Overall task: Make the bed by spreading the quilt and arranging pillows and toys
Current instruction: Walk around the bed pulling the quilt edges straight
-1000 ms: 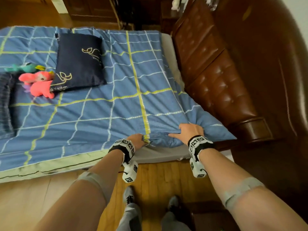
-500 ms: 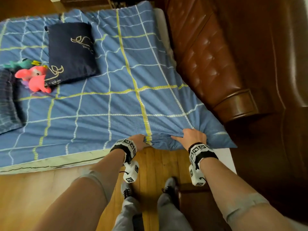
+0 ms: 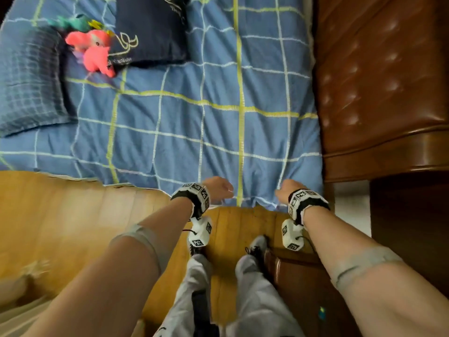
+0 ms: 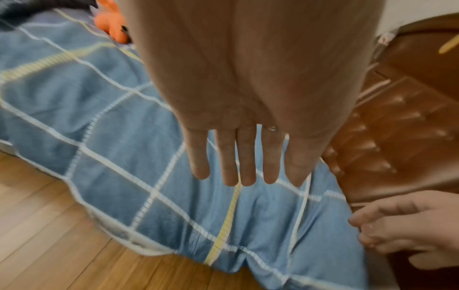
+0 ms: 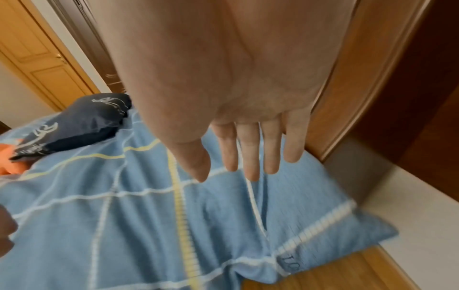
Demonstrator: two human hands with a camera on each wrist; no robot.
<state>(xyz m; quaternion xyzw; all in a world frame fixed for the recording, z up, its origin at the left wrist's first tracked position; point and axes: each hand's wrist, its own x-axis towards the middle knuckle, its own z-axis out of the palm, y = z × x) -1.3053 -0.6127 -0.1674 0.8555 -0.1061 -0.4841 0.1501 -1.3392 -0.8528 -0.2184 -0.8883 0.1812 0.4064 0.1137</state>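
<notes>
The blue quilt (image 3: 194, 122) with yellow and white grid lines lies spread over the bed, and its near edge hangs over the side toward the floor. My left hand (image 3: 218, 188) and right hand (image 3: 285, 189) hover at that edge, a short way apart. In the left wrist view my left hand (image 4: 238, 157) has straight fingers and holds nothing. My right hand (image 5: 248, 153) is likewise open above the quilt (image 5: 149, 215). A navy pillow (image 3: 150, 30) lies at the far side, with a pink plush toy (image 3: 94, 49) and a green toy (image 3: 73, 21) to its left.
A dark blue checked pillow (image 3: 29, 81) lies at the left edge of the bed. The brown tufted leather headboard (image 3: 376, 81) stands along the right. Wooden floor (image 3: 73, 210) runs below the bed, where my feet (image 3: 255, 244) stand beside a dark wooden piece (image 3: 303, 276).
Both hands have let go of the bunched quilt edge they were gripping. The edge now hangs lower over the bed's side and the hands have spread apart.
</notes>
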